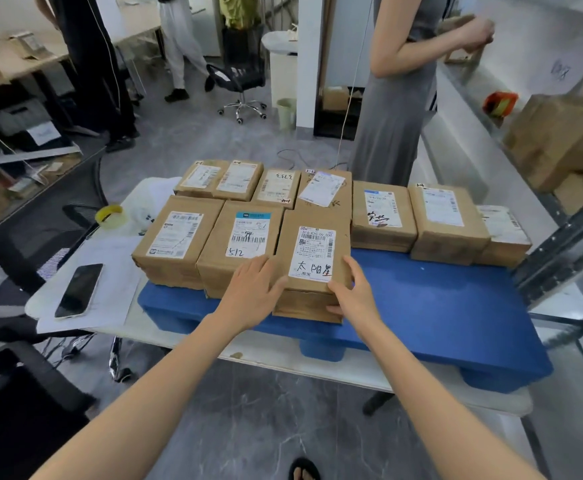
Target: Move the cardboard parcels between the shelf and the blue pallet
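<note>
Both hands are on the front parcel, centre of the frame: the left hand lies flat and spread against its left side and top edge, the right hand clasps its right front corner, thumb on the front face. How hard either presses, I cannot tell. The parcel sits on top of another box whose lower front edge peeks out beneath; how much is stacked under there is hidden.

The blue pallet rests on a white table, and its right half is bare blue, open right up to the near edge. Behind that gap stands a row of parcels, the far-right one partly cut off by a metal shelf upright. On the left, two parcels sit touching the held one.

The held parcel is brown cardboard, taped, with a white shipping label bearing a barcode and handwritten black characters; the small print is too blurred to read.

Left of the pallet lie a phone on paper sheets and a yellow tape roll. A person in a grey dress stands upper right, head cut off by the frame.
</note>
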